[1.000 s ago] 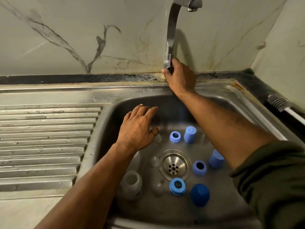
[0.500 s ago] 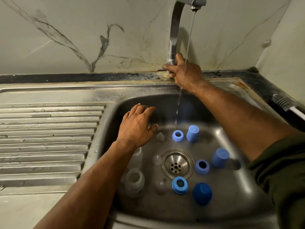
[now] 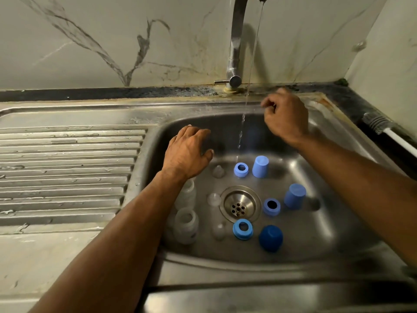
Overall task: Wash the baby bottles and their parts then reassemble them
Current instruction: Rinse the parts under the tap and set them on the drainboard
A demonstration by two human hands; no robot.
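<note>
Hovering over clear bottles (image 3: 186, 219) at near left, left hand (image 3: 188, 152) relaxed, empty; right hand (image 3: 285, 118) loosely curled, empty. Bottles likely light, wet-slippery; grasp the body.

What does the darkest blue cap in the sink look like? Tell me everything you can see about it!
The dark blue cap is a rounded dome that looks like smooth plastic, deeper blue than the other blue parts. It sits dome up on the steel sink floor, near the front edge, just right of a blue ring and in front of the drain. Nothing holds it: both hands are farther back. The falling water lands behind the drain, not on it. Whether it touches the ring is hard to tell.
</note>
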